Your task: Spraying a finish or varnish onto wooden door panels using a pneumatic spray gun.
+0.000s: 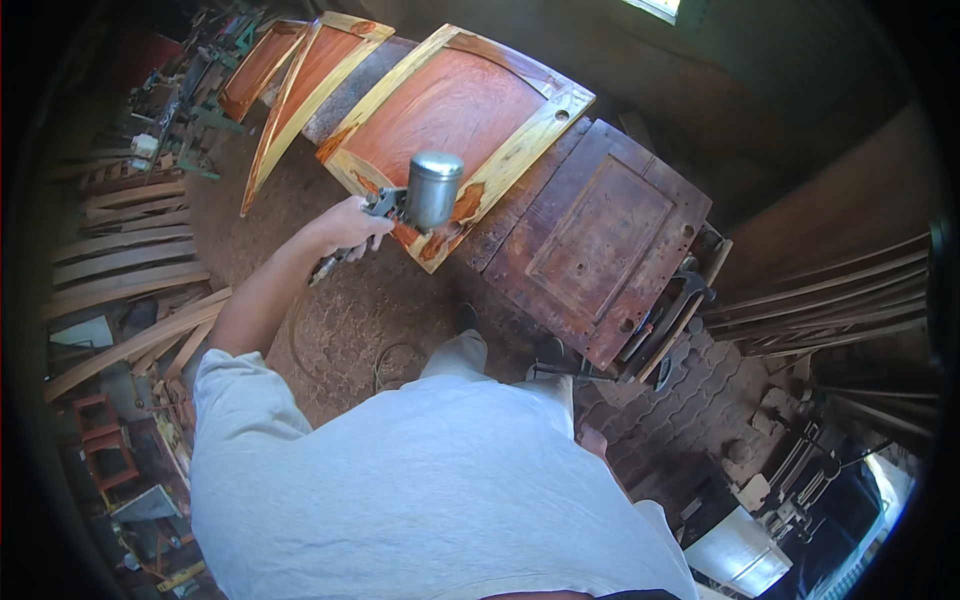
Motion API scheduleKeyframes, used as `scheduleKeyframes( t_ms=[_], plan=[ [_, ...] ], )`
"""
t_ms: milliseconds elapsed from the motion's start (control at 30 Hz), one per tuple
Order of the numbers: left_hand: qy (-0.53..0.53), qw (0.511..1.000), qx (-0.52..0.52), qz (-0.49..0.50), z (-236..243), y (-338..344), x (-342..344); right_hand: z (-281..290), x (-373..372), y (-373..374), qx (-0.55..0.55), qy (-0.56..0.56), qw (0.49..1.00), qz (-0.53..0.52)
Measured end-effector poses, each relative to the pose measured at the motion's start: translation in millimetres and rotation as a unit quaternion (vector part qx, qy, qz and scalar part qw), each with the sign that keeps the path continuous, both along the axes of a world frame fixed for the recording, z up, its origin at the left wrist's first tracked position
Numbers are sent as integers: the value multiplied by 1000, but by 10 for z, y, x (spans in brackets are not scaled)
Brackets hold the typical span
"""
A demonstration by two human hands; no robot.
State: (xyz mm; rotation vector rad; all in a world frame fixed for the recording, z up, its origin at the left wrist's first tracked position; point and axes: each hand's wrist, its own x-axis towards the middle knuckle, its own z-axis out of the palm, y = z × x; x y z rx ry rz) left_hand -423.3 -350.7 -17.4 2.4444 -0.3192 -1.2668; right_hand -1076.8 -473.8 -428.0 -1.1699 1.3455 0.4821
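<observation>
My left hand (pixel 350 228) is wrapped round the handle of a spray gun (pixel 385 203) with a silver metal cup (pixel 434 190) on top. The gun is held above the near left edge of a wooden panel door (pixel 450 105). That door has a reddish-brown centre, a pale yellow frame with dark streaks and a round hole near its far right corner. By my right hip, my right hand (pixel 593 440) shows only in part beside my shirt; its fingers are hidden.
Under the door stands a worn brown workbench (pixel 600 230) with a clamp or vise (pixel 688 285) at its right end. More wooden panels (pixel 310 90) lean at the back left. Timber strips (pixel 130 250) lie stacked at left. A thin hose (pixel 395 350) lies on the paved floor.
</observation>
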Motion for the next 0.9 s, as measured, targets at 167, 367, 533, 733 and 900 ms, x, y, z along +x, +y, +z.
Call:
scheduleKeyframes(
  t_ms=[167, 367, 533, 733, 900],
  plan=[
    [-1, 984, -175, -30, -483, -777, 736, 345, 86, 376, 3, 42, 984, -173],
    [7, 964, -251, -83, -968, -1659, 1466, 964, 648, 1059, 18, 75, 870, -487],
    [43, 953, -290, -82, -1091, -1750, 1857, 946, 1375, 2175, 13, 108, 843, -527],
    [92, 958, -189, -193, -760, -1011, 2256, -145, 1543, 3513, -377, -90, 919, 67],
    [221, 925, -51, -304, -458, -452, 2616, 28, 1854, 3523, -263, -53, 963, -2]
  ],
)
